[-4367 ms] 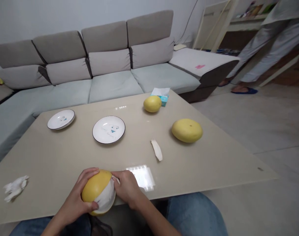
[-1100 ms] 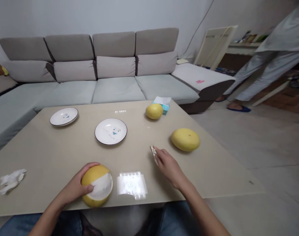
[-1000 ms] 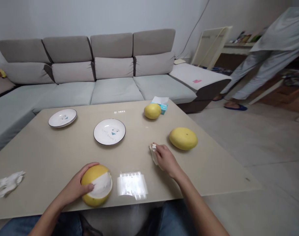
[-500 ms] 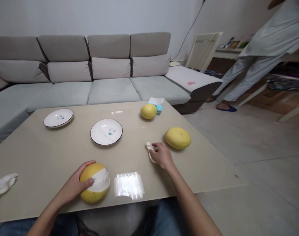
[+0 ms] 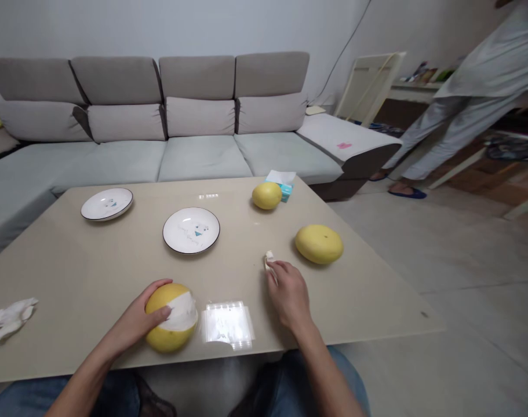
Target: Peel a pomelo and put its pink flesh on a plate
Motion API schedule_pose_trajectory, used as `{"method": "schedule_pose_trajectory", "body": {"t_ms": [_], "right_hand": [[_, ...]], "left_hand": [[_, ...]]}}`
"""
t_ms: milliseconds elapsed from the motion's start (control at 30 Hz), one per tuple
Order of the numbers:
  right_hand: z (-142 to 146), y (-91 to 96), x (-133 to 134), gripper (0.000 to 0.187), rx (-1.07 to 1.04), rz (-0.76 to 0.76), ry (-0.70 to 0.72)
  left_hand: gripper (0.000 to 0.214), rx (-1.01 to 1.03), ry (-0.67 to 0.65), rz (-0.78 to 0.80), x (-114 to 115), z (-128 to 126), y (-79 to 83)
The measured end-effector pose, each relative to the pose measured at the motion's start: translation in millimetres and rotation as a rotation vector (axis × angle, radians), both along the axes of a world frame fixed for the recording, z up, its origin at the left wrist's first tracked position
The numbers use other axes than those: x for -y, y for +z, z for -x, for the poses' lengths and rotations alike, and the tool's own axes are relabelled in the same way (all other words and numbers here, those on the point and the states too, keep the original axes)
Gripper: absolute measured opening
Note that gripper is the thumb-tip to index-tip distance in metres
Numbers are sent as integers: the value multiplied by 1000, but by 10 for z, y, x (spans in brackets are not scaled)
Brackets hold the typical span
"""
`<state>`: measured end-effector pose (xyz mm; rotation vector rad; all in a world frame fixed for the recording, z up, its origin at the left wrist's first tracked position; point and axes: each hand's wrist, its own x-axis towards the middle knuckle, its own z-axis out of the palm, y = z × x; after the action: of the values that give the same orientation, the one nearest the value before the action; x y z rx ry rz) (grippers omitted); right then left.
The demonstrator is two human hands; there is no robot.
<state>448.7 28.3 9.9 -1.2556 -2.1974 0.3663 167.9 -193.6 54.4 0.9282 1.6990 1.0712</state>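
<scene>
At the table's near edge sits a partly peeled yellow pomelo, with a white strip of pith showing on its upper right. My left hand is wrapped round its left side, thumb on the bare pith. Farther right, my right hand pinches a piece of pomelo peel at the tabletop; only its pale tip shows past the fingers. Beyond that hand, to the right, rests a whole pomelo. Another whole yellow pomelo stands farther back.
Two white plates, one in the middle and one at back left, lie on the glossy table. A blue tissue pack is behind the rear pomelo, crumpled tissue at left. Beyond are a sofa and a standing person.
My right hand has turned and shifted slightly nearer me, now covering more of the peel. My left hand keeps its hold on the pomelo. The view has shifted a little.
</scene>
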Motion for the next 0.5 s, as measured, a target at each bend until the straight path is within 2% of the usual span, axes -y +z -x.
{"method": "schedule_pose_trajectory", "body": {"t_ms": [67,133,200,267,367,433,500], "right_hand": [[139,68,333,26,-92,38,74],[326,124,751,24,-225,255,249],[521,159,1153,24,-261,480,440],[679,175,1435,21,-277,552,463],[789,173,1551,22,-316,567,407],[785,165,1483,24,-332,568,386],[749,161,1389,25,-321,583,382]], "left_hand": [[69,7,-14,-8,0,1,8],[71,15,-40,-25,-2,8,11],[72,24,-58,-29,0,20,16],[67,46,-45,-10,14,38,27],[60,172,-28,25,66,76,60],[60,245,-57,37,112,105,83],[61,220,-83,39,148,127,87]]}}
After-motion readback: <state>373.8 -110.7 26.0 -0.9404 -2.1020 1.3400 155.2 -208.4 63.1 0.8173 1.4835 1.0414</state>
